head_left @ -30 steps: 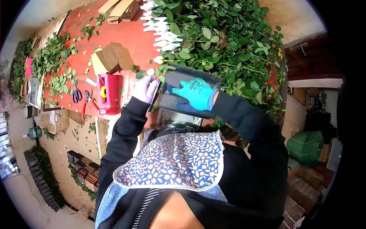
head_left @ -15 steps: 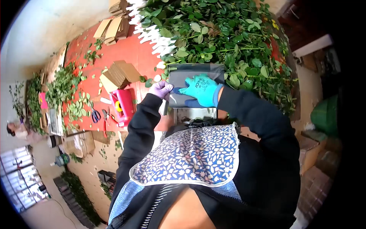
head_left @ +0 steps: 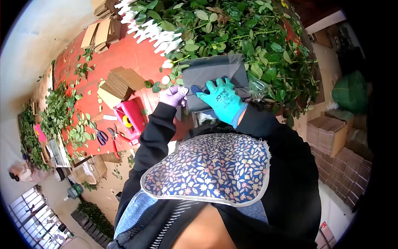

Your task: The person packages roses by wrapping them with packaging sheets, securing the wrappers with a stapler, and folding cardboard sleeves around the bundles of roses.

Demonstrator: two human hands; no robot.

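Surface (head_left: 143, 54), red, scattered with loose leaves; positions read from the wearer's place, twelve straight ahead.
- Leafy stems (head_left: 232, 35), massed: twelve to two o'clock.
- Dark sheet (head_left: 211, 68), flat: twelve, near side, beside the stems.
- White sleeves (head_left: 159, 39), in a row: eleven.
- White rose (head_left: 167, 64): eleven, nearer.
- Cardboard pieces (head_left: 122, 84), stacked askew: ten.
- Pink tape dispenser (head_left: 132, 118): ten, nearer.
- Pruners (head_left: 115, 135), red-handled; scissors (head_left: 100, 137), dark-handled: nine, side by side.
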